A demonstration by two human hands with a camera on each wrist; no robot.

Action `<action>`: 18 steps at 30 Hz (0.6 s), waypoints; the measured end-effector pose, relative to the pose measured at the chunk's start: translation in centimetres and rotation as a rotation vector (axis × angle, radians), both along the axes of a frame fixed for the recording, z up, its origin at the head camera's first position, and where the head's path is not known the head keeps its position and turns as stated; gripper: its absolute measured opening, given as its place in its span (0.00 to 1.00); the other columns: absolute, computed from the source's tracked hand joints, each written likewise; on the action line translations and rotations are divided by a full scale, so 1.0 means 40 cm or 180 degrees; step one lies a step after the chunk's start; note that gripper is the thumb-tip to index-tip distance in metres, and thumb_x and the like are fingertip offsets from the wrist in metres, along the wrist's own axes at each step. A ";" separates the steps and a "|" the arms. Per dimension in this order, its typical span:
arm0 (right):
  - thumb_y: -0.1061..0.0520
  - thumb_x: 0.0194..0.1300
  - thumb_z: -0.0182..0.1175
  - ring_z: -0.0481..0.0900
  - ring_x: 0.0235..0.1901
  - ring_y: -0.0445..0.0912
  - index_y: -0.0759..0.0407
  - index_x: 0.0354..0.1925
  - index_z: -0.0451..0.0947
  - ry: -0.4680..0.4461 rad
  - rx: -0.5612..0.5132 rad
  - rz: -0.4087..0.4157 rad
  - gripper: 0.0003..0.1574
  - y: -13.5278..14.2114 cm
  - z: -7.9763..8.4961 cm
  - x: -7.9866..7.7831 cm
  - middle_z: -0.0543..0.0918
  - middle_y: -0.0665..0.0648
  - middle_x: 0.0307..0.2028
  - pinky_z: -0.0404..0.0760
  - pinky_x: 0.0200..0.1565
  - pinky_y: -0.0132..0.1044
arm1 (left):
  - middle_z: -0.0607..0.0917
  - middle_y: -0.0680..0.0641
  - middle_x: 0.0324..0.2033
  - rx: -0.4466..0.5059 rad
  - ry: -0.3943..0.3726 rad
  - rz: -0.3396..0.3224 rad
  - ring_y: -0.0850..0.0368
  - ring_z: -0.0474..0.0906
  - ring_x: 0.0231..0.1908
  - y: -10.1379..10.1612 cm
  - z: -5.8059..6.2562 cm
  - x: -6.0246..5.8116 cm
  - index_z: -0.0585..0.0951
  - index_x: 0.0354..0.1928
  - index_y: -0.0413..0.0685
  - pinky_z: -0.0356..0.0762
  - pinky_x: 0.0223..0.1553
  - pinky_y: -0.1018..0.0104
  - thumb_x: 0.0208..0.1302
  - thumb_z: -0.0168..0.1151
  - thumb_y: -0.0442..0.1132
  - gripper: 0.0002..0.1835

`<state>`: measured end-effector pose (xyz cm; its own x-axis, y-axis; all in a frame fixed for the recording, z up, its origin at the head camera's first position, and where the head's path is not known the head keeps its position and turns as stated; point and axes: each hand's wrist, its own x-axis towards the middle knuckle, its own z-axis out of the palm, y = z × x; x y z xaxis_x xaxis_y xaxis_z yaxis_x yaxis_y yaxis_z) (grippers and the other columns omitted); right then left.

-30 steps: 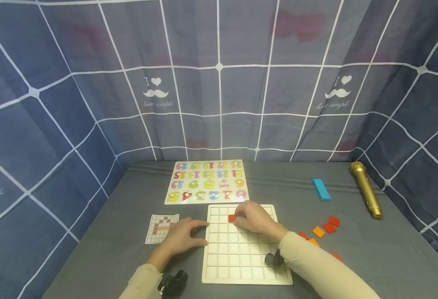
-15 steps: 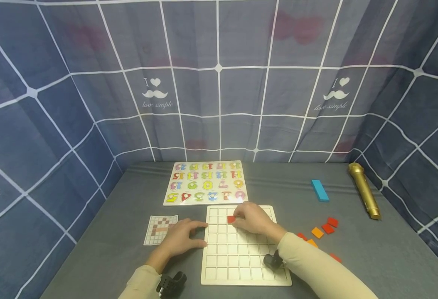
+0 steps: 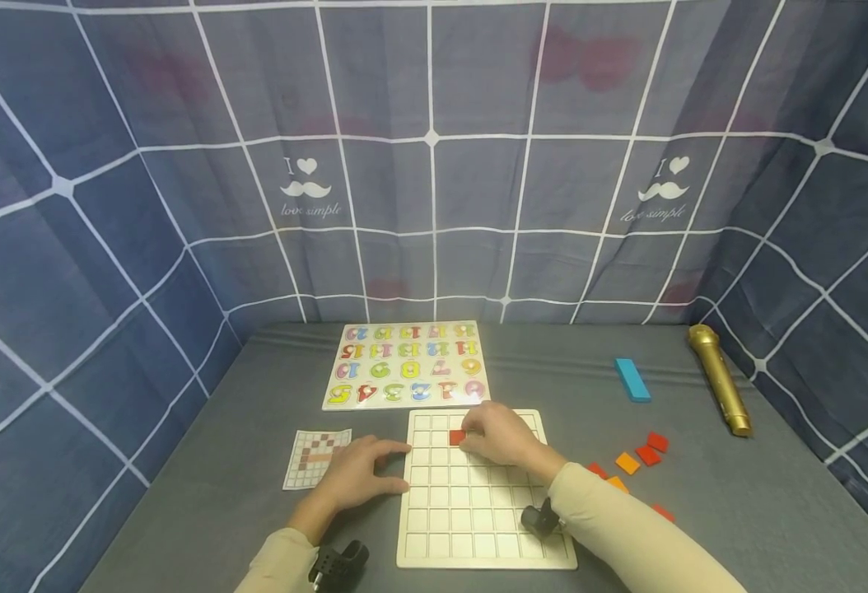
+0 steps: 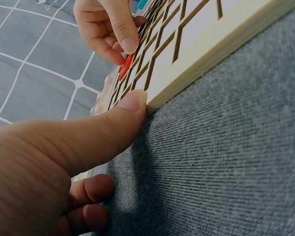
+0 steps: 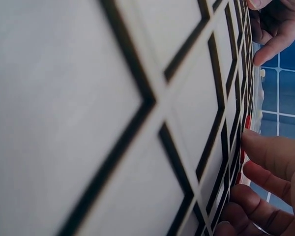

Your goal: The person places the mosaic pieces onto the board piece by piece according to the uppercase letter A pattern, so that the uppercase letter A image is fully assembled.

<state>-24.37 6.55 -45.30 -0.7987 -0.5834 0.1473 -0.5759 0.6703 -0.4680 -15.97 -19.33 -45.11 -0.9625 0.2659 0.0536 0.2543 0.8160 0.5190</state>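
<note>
A pale wooden grid board (image 3: 450, 520) lies flat on the grey cloth. My left hand (image 3: 360, 471) steadies it at the left edge, thumb and forefinger spread apart; in the left wrist view the thumb tip (image 4: 134, 100) presses the board's side. Over the board's far rows, my right hand (image 3: 499, 432) pinches at a red square tile (image 3: 456, 438) with thumb and fingertips. That tile sits in the second row from the back. Red also shows past the right thumb (image 5: 253, 140) in the right wrist view, and the fingers hide part of it.
Left of the board lies a pattern card (image 3: 304, 469). A number puzzle (image 3: 408, 366) touches the back. At right are several loose red and orange tiles (image 3: 627, 463), a blue block (image 3: 632, 380) and a gold microphone-shaped cylinder (image 3: 721, 383). Checked curtains stand behind.
Both hands keep their places at the board and the red tile stays in the same cell. The whole head view has shifted slightly.
</note>
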 end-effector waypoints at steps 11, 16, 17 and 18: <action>0.54 0.56 0.69 0.82 0.41 0.47 0.54 0.35 0.85 0.0038 -0.0024 -0.0025 0.07 0.007 -0.002 0.005 0.86 0.49 0.35 0.79 0.47 0.45 | 0.74 0.56 0.28 0.0011 -0.0044 0.0000 0.66 0.63 0.30 -0.002 -0.003 0.000 0.83 0.55 0.58 0.59 0.32 0.68 0.49 0.76 0.55 0.29; 0.54 0.55 0.70 0.83 0.44 0.51 0.55 0.37 0.85 0.0026 -0.0051 -0.0093 0.10 0.012 -0.003 0.006 0.86 0.53 0.39 0.79 0.50 0.49 | 0.73 0.56 0.28 0.0004 -0.0045 -0.0010 0.66 0.62 0.29 -0.001 -0.002 -0.001 0.83 0.55 0.57 0.59 0.31 0.70 0.49 0.76 0.54 0.29; 0.54 0.55 0.71 0.83 0.45 0.51 0.55 0.37 0.85 0.0029 -0.0052 -0.0114 0.10 0.013 -0.004 0.006 0.86 0.53 0.40 0.79 0.50 0.50 | 0.73 0.56 0.28 -0.0003 -0.0041 -0.0004 0.66 0.62 0.29 -0.001 -0.001 -0.002 0.83 0.55 0.58 0.59 0.31 0.70 0.49 0.76 0.54 0.29; 0.54 0.55 0.71 0.83 0.46 0.52 0.55 0.37 0.84 0.0032 -0.0055 -0.0134 0.10 0.015 -0.004 0.006 0.86 0.54 0.41 0.79 0.51 0.50 | 0.73 0.56 0.28 -0.0006 -0.0039 0.0003 0.66 0.63 0.29 0.000 -0.001 -0.003 0.83 0.55 0.58 0.59 0.32 0.69 0.48 0.76 0.54 0.29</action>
<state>-24.13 7.17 -45.47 -0.8210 -0.5465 0.1652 -0.5520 0.6859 -0.4741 -16.10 -19.34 -45.16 -0.9633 0.2651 0.0414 0.2472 0.8172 0.5206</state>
